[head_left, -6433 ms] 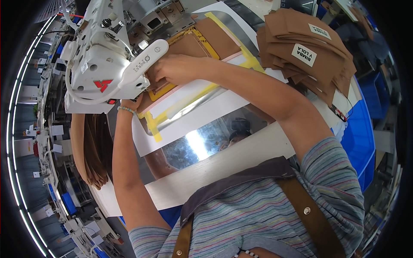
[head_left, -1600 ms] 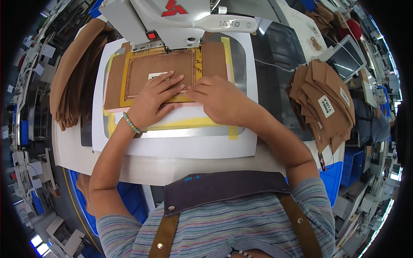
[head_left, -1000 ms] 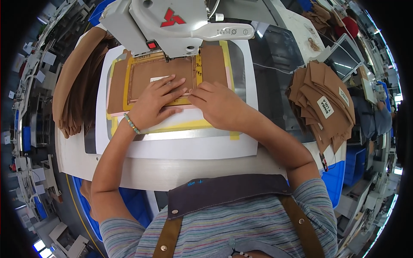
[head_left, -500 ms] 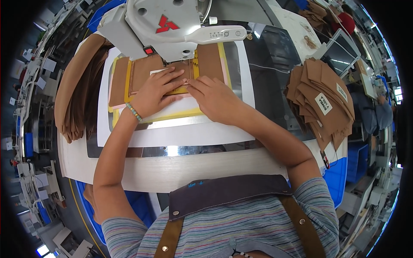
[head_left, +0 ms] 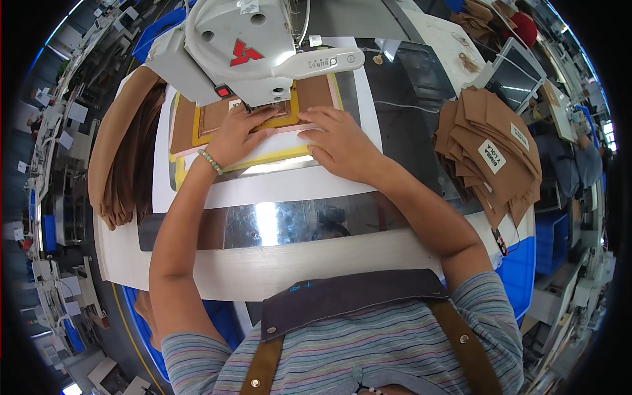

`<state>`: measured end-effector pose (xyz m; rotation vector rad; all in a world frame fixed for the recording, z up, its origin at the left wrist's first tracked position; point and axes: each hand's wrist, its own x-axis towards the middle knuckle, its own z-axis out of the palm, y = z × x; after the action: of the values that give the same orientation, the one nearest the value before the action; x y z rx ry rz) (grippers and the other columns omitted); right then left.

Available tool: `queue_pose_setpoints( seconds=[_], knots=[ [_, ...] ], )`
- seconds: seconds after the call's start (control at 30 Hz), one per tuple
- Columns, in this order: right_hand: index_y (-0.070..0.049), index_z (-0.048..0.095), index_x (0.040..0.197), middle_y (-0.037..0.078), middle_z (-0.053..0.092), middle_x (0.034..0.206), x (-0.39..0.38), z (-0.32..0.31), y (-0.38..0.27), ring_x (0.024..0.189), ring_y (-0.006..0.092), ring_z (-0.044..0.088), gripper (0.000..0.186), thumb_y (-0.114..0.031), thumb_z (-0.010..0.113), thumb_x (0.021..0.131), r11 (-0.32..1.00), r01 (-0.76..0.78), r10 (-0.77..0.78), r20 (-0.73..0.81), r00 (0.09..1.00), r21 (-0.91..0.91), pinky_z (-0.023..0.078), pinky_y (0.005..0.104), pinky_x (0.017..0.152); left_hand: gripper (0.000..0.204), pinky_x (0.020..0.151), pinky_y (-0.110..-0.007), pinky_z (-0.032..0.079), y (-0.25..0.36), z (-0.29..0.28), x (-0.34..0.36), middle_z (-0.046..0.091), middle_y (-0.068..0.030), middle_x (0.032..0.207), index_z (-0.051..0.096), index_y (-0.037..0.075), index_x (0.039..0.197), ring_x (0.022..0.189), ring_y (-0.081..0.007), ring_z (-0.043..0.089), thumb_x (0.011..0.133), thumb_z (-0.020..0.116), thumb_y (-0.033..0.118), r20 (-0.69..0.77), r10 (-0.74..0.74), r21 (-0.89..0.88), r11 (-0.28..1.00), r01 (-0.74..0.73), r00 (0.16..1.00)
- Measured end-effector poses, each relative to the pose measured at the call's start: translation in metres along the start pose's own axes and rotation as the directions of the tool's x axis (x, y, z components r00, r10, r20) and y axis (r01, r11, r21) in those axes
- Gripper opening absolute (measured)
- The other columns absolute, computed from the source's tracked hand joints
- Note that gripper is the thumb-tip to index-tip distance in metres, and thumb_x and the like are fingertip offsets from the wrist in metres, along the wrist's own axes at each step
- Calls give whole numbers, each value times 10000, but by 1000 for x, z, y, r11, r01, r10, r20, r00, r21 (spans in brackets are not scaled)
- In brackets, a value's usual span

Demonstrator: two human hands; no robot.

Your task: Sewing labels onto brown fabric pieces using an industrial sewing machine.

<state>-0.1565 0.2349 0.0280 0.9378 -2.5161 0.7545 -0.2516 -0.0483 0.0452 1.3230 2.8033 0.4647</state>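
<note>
A white sewing machine head [head_left: 243, 49] hangs over a brown fabric piece [head_left: 321, 92]. The fabric lies in a yellow-edged template [head_left: 196, 125] on a white sheet [head_left: 280, 192]. My left hand [head_left: 238, 137] rests on the template's near side, fingers stretched toward the needle area and thumb apart. Part of a white label [head_left: 234, 104] shows just beyond it. My right hand [head_left: 339, 146] lies flat at the near right of the template, fingers extended and thumb spread. Both hands touch the template or sheet; neither grasps anything. The machine head and my fingers hide the stitching spot.
Folded brown fabric pieces [head_left: 118, 145] hang in a stack at the left. At the right lies a fanned pile of labelled brown pieces [head_left: 484, 141], with a tablet-like screen [head_left: 517, 76] behind it. A shiny metal plate [head_left: 296, 220] borders the pale table edge [head_left: 316, 260]. Blue bins [head_left: 517, 276] stand below.
The template and white sheet have slid away from me under the machine head, baring more metal plate. My right hand has moved right, apart from the left, and its fingers have spread.
</note>
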Motion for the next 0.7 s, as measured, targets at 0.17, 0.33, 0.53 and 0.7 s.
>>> queue_pose_setpoints(
  seconds=[0.17,0.33,0.53,0.7],
  knots=[
    [-42,771,1154,148,640,1425,1,0,1,1420,331,507,254,-114,711,917,1000,28,-27,-40,999,10,366,518,1202,397,1099,-441,473,-16,14,-12,645,-183,1450,690,89,1430,1181,-386,622,1063,626,229,-15,-215,-316,927,200,976],
    [-47,772,1153,142,648,1425,-3,-5,8,1420,324,510,240,-102,697,932,1000,-29,28,-55,998,-8,363,517,1206,344,1086,-424,481,-40,-1,-37,650,-211,1395,691,18,1366,1222,-369,626,1072,612,179,-241,-248,-246,951,188,938],
    [-58,754,1239,137,641,1444,7,-12,15,1421,314,517,292,-113,684,961,996,-9,2,-77,997,-84,373,516,1199,444,1236,-453,387,-130,-13,-106,587,-232,1532,622,-25,1453,1442,-400,519,1072,607,203,-416,-449,23,864,503,791],
    [-51,729,1320,134,641,1460,-1,-56,22,1410,320,536,365,-148,668,974,973,-3,-24,-115,993,-230,396,484,1183,561,1265,-467,354,-139,3,-113,507,-211,1634,560,56,1570,1507,-376,468,1099,575,361,-387,-515,171,775,608,765]
  ],
)
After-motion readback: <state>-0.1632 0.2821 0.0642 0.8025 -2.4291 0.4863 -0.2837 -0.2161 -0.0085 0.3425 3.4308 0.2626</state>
